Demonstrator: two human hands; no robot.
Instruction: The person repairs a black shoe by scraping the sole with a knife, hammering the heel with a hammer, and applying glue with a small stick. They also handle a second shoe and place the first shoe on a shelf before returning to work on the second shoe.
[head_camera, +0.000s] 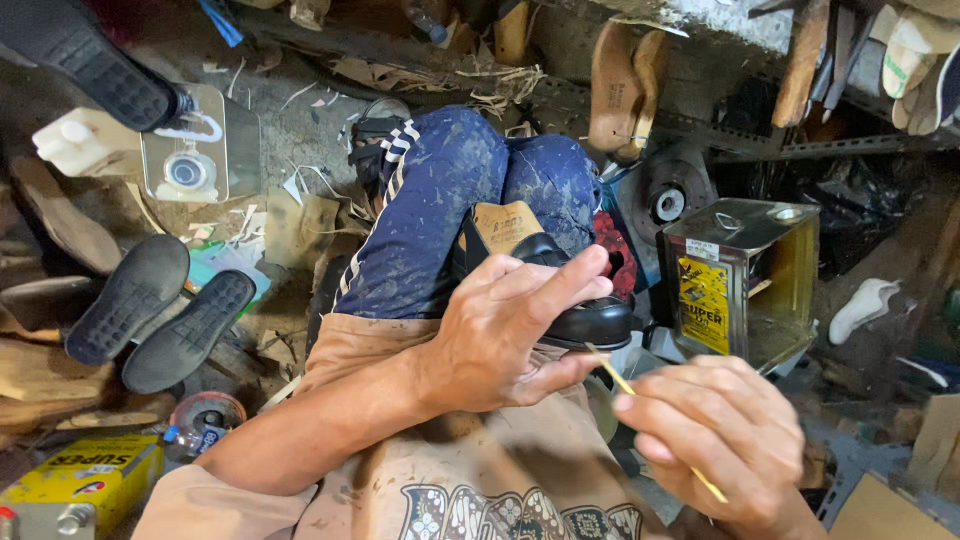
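left hand: left hand (510, 330) at frame centre, forearm coming in from lower left, fingers curled over a black shoe (580, 315), thumb underneath, index finger stretched along the top
right hand: right hand (715, 430) at lower right, fingers pressed together, pinching a thin yellowish stick (655, 420); stick tip points up-left, close under the shoe's sole
shoe: centre of frame, resting on the lap against the blue trousers (440, 210); tan insole showing at its open end, glossy toe pointing right
metal can: square tin can (740, 280) with yellow label, right of centre, just beside the shoe's toe, on the floor
soles: two black shoe soles (160, 315) at left, lying side by side on the floor
yellow tin: flat yellow tin (85, 480) in lower left corner
small round tin: (205, 415) beside it, low left
wooden forms: wooden shoe forms (625, 85) at top centre, leaning against a shelf
clutter: scraps of paper and leather across the floor, upper left
in the way: left hand covers most of the shoe's middle
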